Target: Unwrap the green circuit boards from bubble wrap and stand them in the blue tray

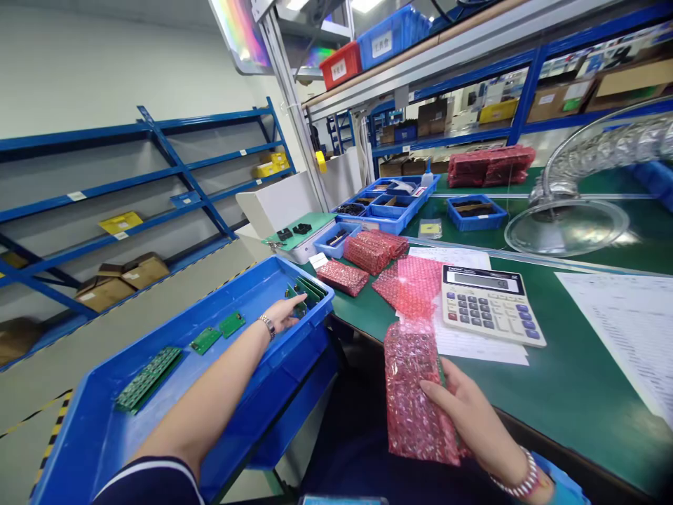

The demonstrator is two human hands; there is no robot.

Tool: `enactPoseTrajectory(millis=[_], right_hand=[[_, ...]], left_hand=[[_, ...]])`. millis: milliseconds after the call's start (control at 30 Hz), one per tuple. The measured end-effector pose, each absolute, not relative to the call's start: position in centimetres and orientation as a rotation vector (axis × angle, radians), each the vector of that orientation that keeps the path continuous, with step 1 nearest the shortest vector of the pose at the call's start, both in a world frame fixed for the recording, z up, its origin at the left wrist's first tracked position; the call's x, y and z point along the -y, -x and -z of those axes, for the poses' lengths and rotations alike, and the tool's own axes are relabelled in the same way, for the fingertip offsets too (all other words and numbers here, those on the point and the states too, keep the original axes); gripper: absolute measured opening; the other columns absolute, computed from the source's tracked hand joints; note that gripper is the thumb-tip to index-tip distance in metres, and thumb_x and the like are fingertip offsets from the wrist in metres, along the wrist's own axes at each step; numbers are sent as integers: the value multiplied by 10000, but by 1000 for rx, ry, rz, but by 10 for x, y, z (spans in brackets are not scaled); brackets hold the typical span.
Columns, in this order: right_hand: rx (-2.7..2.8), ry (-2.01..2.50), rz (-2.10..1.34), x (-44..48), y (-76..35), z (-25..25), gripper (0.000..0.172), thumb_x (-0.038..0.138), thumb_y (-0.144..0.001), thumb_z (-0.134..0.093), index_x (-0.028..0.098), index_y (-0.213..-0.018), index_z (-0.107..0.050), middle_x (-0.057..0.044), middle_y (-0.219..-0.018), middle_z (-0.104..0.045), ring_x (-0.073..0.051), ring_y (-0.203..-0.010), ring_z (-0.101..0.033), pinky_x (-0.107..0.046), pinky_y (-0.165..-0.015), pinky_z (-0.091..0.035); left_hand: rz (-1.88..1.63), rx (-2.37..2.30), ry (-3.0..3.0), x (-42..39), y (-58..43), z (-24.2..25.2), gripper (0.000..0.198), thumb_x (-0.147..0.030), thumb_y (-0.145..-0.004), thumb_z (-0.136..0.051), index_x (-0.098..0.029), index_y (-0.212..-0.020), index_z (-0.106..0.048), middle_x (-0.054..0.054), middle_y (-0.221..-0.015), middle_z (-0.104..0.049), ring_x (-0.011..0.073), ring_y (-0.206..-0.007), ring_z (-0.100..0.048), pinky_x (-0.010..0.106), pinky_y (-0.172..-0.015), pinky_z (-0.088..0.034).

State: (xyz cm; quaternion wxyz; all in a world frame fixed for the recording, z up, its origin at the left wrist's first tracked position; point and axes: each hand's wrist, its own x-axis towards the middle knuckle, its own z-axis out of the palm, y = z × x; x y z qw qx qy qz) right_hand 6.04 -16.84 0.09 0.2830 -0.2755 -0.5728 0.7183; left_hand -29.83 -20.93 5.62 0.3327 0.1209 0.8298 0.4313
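My left hand (284, 314), a watch on its wrist, reaches into the right end of a blue tray (189, 324). Its index finger stretches along the top of a green circuit board (301, 308), and the lower fingers curl at the board's near side. Several more green boards (311, 286) stand on edge just beyond. Over the table's front edge, my right hand (463, 407) grips a pink bubble-wrap bag (415, 393), thumb on the front. A thin green edge shows at the bag's right side; its contents are otherwise hidden.
A stack of boards (148, 379) and two small boards (231, 323) lie in the tray. On the green table are a calculator (486, 305), paper sheets (620, 315), wrapped packs (376, 251), blue bins (476, 212) and a clear fume hood (566, 226) on a flexible duct.
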Motion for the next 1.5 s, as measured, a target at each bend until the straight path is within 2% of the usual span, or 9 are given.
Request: enactPoseTrajectory(millis=[300, 400, 500, 667, 800, 933, 1167, 1333, 1500], right_hand=[[1542, 731, -1927, 172, -59, -4, 428, 353, -824, -543, 182, -1207, -453, -93, -1174, -572, -251, -1052, -543, -382, -914, -430], [1523, 705, -1898, 170, -57, -3, 403, 329, -824, -543, 189, -1193, -460, -87, -1171, -572, -240, -1059, -539, -370, -907, -434], [1546, 741, -1773, 168, -53, 1, 357, 320, -813, -554, 183, -1136, -486, -76, -1107, -600, -224, -997, -566, -368, -894, -438], [1666, 789, -1571, 172, -39, 2, 338, 345, -798, -577, 186, -1080, -478, -58, -1017, -623, -196, -912, -588, -344, -832, -459], [1722, 768, -1553, 176, -36, 0, 297, 320, -804, -570, 191, -1047, -456, -43, -944, -625, -176, -852, -596, -328, -788, -470], [1684, 764, -1597, 176, -39, 0, 287, 303, -804, -573, 199, -1040, -446, -22, -866, -617, -177, -886, -589, -323, -792, -468], [1732, 688, -1660, 172, -41, -2, 274, 269, -787, -581, 194, -1025, -469, -40, -945, -614, -171, -878, -583, -337, -841, -454], [1650, 759, -1674, 158, -50, 6, 243, 174, -765, -505, 183, -1006, -527, -39, -944, -628, -179, -839, -583, -335, -826, -446], [1274, 699, -1928, 150, -56, 11, 253, 220, -810, -469, 189, -1054, -530, -47, -1005, -628, -199, -900, -591, -338, -812, -461]], left_hand=[[-978, -2303, -453, 192, 289, -61, 436, -520, -713, -610, -99, -824, -589, 85, -743, -624, 154, -608, -566, 297, -562, -457], [-1063, -2375, -586, 200, 272, -73, 575, -517, -656, -660, -96, -1034, -561, 175, -984, -622, 229, -756, -602, 324, -633, -465], [-1173, -2364, -814, 222, 223, -78, 683, -472, -711, -628, -237, -1293, -360, 110, -1283, -466, 212, -973, -560, 306, -801, -440], [-991, -1357, -1130, 263, 108, -51, 817, -369, -706, -671, -283, -1381, -219, 97, -1452, -240, 260, -1231, -390, 321, -844, -471], [-1254, -1278, -1032, 263, 72, -29, 676, -286, -755, -643, -265, -1326, -283, 73, -1363, -399, 209, -1223, -408, 333, -1002, -361], [-1309, -1295, -927, 260, 79, -23, 428, -317, -814, -566, -241, -1202, -402, 46, -1136, -562, 181, -1040, -540, 348, -944, -409], [-1272, -1493, -1069, 262, 86, -26, 258, -361, -820, -538, -200, -1001, -626, 66, -1233, -510, 225, -1128, -469, 336, -984, -344], [-1419, -1414, -806, 256, 105, -27, 272, -390, -841, -498, -180, -998, -573, 32, -918, -619, 164, -841, -567, 293, -783, -439], [-1688, -1612, -545, 251, 134, -22, 329, -368, -787, -573, -189, -1049, -486, 84, -1136, -545, 207, -1037, -538, 338, -881, -423]])
